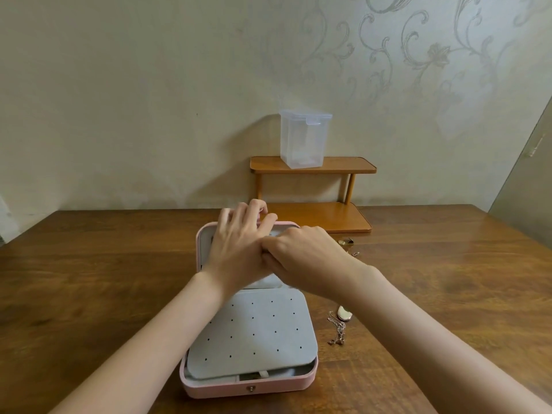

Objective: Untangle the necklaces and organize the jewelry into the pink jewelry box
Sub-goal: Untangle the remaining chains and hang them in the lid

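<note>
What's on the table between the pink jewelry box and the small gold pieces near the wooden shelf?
In the head view, bare wooden table lies between the pink jewelry box and the gold pieces; only the right forearm crosses above that stretch.

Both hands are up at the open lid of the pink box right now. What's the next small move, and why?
Probably finish at the lid, then send the right hand to the tangled chain on the table right of the pink box. Both hands, the left hand included, are bunched at the raised lid; what they hold is hidden. The chain and other small pieces lie outside the box.
</note>
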A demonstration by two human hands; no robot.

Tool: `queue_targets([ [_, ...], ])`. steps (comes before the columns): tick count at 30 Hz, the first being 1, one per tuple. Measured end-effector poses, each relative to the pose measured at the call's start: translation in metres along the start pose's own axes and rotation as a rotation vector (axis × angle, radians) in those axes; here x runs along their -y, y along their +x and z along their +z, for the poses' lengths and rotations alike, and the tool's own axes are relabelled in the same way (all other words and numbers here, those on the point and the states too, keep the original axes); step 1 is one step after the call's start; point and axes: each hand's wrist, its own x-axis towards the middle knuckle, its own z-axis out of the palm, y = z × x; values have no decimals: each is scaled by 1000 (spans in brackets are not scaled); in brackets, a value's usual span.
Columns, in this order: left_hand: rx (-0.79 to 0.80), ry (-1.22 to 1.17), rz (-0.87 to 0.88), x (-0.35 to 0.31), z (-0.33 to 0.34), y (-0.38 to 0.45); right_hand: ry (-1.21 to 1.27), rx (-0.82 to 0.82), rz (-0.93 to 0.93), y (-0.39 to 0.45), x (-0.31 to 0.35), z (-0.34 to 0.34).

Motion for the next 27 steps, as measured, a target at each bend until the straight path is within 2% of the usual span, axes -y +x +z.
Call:
queue_targets([
  [4,-47,-80,-26,-1,-1,2,39,-48,41,1,-9,0],
  [12,13,-247,8,-2,-1,12,147,-177,337,-17,-32,6],
  [17,-27,-315,-52,-3,-3,15,121,-160,460,-24,-31,9],
  [23,214,-416,-155,0,-11,31,103,-135,514,-22,-25,12],
  [27,260,-431,-173,0,-13,34,107,-115,540,-23,-20,13],
])
